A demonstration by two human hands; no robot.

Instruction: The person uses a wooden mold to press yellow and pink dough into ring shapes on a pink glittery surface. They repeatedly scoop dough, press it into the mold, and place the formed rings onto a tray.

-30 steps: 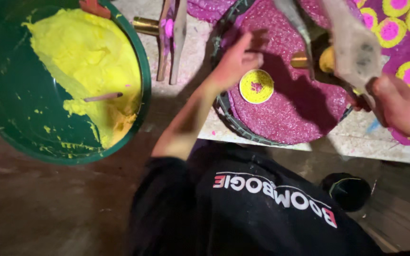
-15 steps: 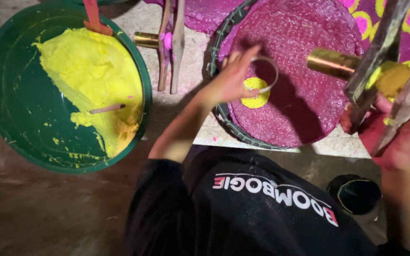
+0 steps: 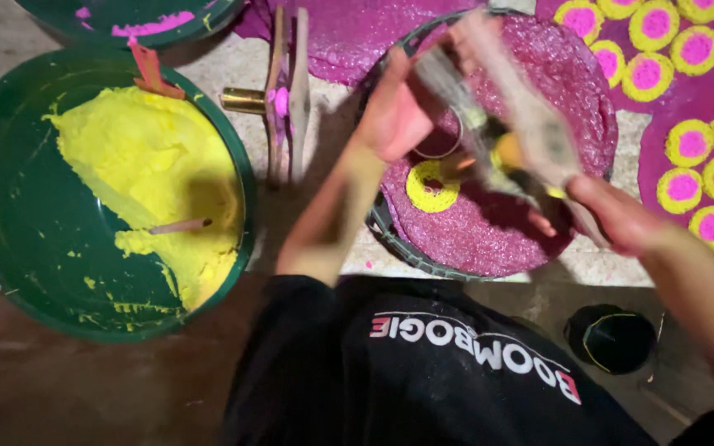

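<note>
**Two hands over the magenta tray, yellow ring beneath**

Seen from above: left hand [image 3: 394, 111] raised over the near-left part of a round tray of magenta powder [image 3: 530, 239], fingers curled about a thin metal ring [image 3: 440, 144] that hangs just below the palm — gripped at its rim, though exactly which fingers pinch it cannot be told through the blur. Right hand [image 3: 613, 211] at the tray's right side, closed around the handle end of a long wooden tool [image 3: 510, 116] smeared with yellow and magenta, its blades slanting up toward the tray's far edge; heavily motion-blurred, so details of it unclear. Directly under both hands, on the magenta surface near the tray's left edge, a small yellow ring of powder with a magenta centre [image 3: 431, 186], lying flat, touched by neither hand.

To the left, well apart from the tray, a large green basin [image 3: 10, 223] holding a heap of yellow powder [image 3: 150, 173]; a small stick [image 3: 179, 225] lying on the heap, a reddish scraper [image 3: 152, 70] at the basin's far rim. Between basin and tray, a second wooden tool with a brass cylinder [image 3: 278, 95], resting on the floor. At the far right, rows of finished yellow-and-magenta rounds [image 3: 708, 177] on a magenta ground. Near the bottom right — a small dark cup [image 3: 613, 337].
</note>
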